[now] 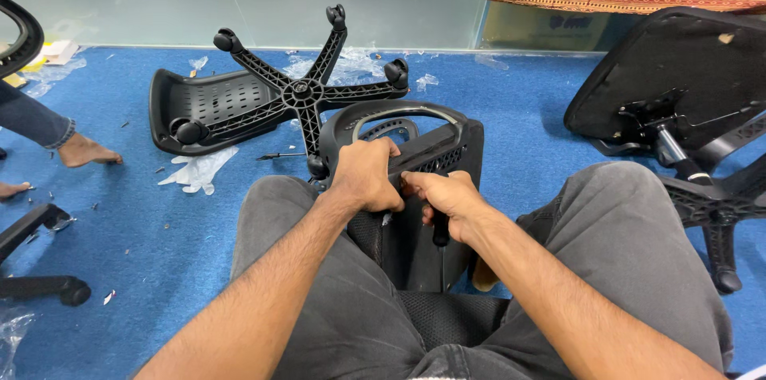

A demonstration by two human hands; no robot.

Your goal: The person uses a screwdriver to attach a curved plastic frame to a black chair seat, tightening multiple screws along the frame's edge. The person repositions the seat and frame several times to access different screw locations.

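Observation:
A black plastic chair backrest frame (447,148) stands upright between my knees on the blue carpet. My left hand (365,175) grips the frame's near edge. My right hand (447,203) is closed around a black-handled screwdriver (440,232), whose shaft points down against the frame. Black mesh (447,316) of the chair part lies across my lap.
A five-star wheeled chair base (307,93) lies on a black seat shell (203,104) ahead. At right an upturned chair seat (678,69) with gas cylinder and base (718,204) lies. Another person's bare feet (84,152) are at left. Plastic wrap (199,171) and an armrest (36,288) are on the carpet.

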